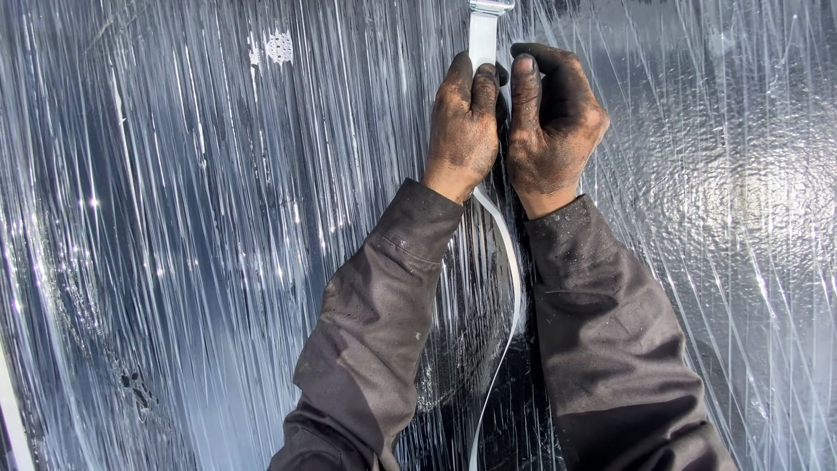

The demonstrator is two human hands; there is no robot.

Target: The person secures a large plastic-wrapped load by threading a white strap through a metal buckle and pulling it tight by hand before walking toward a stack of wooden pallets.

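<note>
Flat white plastic strapping band [482,39], running down over the glossy, wrinkled clear stretch film [192,244] from a small metal buckle [491,6] above, then curling loose below between the dark sleeves. Pinched just under that buckle by the grimy left hand [462,122], fingers curled shut on it; beside it, touching, the sooty right hand [554,118], fingers bent, grip on the band unclear. Likely light, springy, slick; best gripped flat-on near the buckle.

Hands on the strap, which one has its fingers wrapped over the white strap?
The left hand: its fingers curl over the white strap below the metal buckle. The right hand presses beside it, on the shiny wrap.
</note>
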